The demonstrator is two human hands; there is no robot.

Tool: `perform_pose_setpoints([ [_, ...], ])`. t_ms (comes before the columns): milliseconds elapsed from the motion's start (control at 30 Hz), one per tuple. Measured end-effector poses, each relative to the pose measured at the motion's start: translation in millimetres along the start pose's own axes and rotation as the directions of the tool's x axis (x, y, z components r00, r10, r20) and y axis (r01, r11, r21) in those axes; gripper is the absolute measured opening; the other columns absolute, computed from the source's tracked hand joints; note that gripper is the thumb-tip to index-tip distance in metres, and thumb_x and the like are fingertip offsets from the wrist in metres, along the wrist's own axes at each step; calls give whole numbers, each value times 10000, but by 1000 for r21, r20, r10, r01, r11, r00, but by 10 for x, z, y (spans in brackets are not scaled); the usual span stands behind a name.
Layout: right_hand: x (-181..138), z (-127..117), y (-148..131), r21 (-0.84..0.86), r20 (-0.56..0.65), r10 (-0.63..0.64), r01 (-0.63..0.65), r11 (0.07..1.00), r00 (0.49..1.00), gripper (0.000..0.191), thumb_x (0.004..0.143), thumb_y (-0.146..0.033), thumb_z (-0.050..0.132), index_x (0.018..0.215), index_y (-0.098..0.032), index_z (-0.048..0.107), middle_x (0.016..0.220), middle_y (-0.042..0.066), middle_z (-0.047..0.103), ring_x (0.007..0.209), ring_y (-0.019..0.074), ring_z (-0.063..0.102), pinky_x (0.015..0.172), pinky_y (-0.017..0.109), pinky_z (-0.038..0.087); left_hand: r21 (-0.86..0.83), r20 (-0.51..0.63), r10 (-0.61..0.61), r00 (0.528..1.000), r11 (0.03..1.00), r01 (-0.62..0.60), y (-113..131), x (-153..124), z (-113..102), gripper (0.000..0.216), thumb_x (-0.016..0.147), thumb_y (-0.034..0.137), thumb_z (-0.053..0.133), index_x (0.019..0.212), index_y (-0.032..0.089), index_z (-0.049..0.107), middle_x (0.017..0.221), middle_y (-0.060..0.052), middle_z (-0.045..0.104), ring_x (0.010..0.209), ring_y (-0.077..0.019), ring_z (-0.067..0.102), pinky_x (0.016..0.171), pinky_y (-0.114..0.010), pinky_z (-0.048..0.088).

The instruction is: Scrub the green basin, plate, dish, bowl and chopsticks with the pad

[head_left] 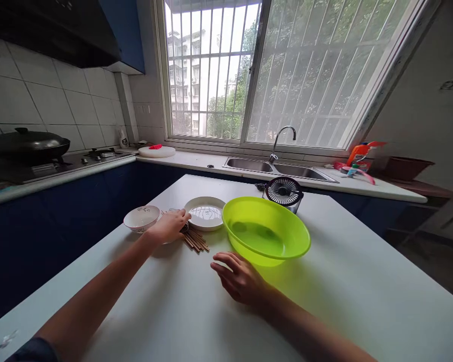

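Observation:
My left hand (169,225) reaches across the white table (362,291) and rests on a bundle of brown chopsticks (196,240), fingers curled over their near ends. A small white bowl (141,218) sits just left of that hand, and a white plate (205,212) lies just right of it. My right hand (238,278) hovers low over the table with fingers spread, holding nothing, just in front of a lime-green plastic basin (266,230) that holds some water.
A small black desk fan (284,192) stands behind the basin. Beyond the table runs a counter with a steel sink (279,169) and tap, a round white board (156,151), cleaning bottles (360,157), and a stove with a black wok (25,144) at left.

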State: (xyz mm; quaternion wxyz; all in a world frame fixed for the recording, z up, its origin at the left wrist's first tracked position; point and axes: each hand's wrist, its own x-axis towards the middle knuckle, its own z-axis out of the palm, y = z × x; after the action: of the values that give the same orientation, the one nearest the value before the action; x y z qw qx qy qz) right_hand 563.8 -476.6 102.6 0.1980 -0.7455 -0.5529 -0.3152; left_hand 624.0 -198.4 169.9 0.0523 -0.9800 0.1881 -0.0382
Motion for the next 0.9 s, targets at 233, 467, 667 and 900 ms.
perform_pose_setpoints([
  [233, -163, -37, -30, 102, 98, 105, -115, 988, 990, 340, 901, -72, 468, 1211, -172, 563, 1140, 138, 640, 1032, 228, 615, 858, 384, 566, 15, -44, 12, 999, 1000, -12, 76, 34, 7, 389, 880, 60, 454, 1206, 184, 625, 1112, -139, 648, 1010, -297, 635, 863, -395, 466],
  [467, -146, -30, -85, 79, 106, 83, -91, 993, 991, 306, 918, -90, 472, 1193, -169, 579, 1110, 136, 659, 1022, 225, 618, 854, 376, 560, 4, -109, 5, 994, 1000, -5, -33, 8, -175, 412, 927, 96, 408, 1270, 218, 601, 1053, -124, 664, 888, -260, 673, 766, -357, 489],
  [667, -161, -40, -78, 74, 100, 89, -97, 993, 991, 323, 926, -97, 461, 1219, -178, 570, 1127, 143, 658, 1035, 228, 626, 852, 386, 568, -29, -239, -5, 971, 1000, -2, -199, -58, -299, 435, 956, 142, 403, 1351, 260, 540, 1107, -97, 681, 901, -232, 682, 771, -326, 506],
  [900, -109, -64, -56, 90, -4, 119, -118, 989, 993, 357, 914, -84, 467, 1243, -197, 545, 1117, 141, 668, 961, 217, 658, 790, 368, 587, -433, -453, -103, 886, 894, -117, -298, -35, -346, 359, 988, 362, 375, 1247, 254, 600, 1169, -41, 674, 992, -205, 647, 854, -294, 491],
])
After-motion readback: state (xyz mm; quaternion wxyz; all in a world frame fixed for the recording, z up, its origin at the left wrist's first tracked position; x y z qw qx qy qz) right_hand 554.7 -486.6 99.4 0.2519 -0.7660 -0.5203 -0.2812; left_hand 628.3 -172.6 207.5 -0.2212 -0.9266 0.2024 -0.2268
